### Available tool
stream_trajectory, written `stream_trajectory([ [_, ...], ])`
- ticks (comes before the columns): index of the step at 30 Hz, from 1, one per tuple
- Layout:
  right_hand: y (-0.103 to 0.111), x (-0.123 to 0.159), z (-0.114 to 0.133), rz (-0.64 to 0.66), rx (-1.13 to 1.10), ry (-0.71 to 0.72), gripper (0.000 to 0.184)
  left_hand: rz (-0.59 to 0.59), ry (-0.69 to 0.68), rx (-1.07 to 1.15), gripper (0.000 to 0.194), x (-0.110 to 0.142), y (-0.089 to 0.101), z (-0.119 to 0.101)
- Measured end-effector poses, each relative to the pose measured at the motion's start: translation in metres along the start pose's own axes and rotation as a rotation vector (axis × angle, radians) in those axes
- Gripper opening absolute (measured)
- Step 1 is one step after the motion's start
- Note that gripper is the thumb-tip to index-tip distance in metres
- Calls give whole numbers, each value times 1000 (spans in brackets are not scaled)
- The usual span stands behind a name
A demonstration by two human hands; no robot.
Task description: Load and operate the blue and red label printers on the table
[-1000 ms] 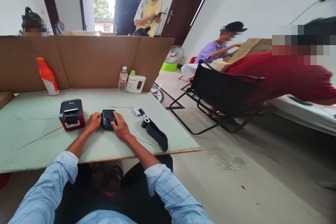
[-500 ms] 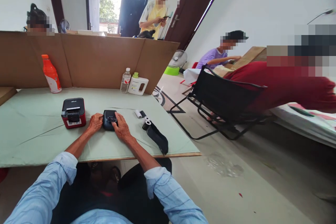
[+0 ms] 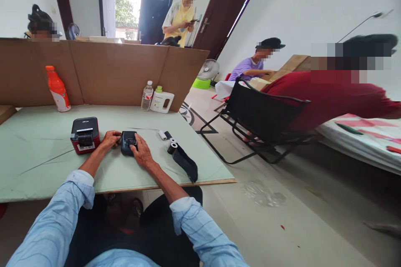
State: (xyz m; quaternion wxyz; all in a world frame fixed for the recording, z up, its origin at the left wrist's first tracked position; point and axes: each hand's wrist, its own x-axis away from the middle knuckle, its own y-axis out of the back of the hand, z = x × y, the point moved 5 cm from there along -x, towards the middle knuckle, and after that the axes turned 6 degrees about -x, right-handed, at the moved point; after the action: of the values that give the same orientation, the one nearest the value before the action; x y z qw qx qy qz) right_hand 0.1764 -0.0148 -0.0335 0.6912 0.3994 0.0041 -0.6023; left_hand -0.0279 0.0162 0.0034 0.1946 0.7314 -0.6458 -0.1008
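A small dark portable printer [image 3: 128, 150] lies on the pale green table top. My right hand [image 3: 142, 150] grips its right side, with the thumb on top near a dark window-like panel. My left hand [image 3: 111, 139] has its fingers bent together in a pinch at the printer's upper left edge; the exact fingertip contact is too small to see. Left of it stands a larger black and red label printer [image 3: 85, 133]. To the right lie several small paper rolls [image 3: 171, 147], white and black, and a strip of dark material [image 3: 187, 163] reaches towards the table's front edge.
A cardboard screen [image 3: 119, 66] runs along the table's back. Before it stand an orange bottle [image 3: 59, 89], a clear water bottle [image 3: 147, 96] and a white jug [image 3: 162, 101]. A black folding chair [image 3: 263, 112] with a person in red is at the right. Other people are farther back.
The view has turned slightly to the right. My left fingers have shifted up along the printer's left edge and drawn into a pinch; my right hand still holds its right side.
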Motion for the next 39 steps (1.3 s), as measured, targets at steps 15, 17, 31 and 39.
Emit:
stream_trajectory([
  [15, 0, 0, 4, 19, 6, -5, 70, 42, 43, 155, 42, 0, -5, -1],
  [17, 0, 0, 4, 22, 9, -6, 71, 20, 42, 138, 44, 2, -7, 0],
  [31, 1, -1, 7, 21, 11, -39, 71, -124, 19, 0, 29, 1, -5, -1],
  [39, 0, -1, 6, 5, 30, -27, 70, -142, -15, -61, 35, 16, -7, 8],
])
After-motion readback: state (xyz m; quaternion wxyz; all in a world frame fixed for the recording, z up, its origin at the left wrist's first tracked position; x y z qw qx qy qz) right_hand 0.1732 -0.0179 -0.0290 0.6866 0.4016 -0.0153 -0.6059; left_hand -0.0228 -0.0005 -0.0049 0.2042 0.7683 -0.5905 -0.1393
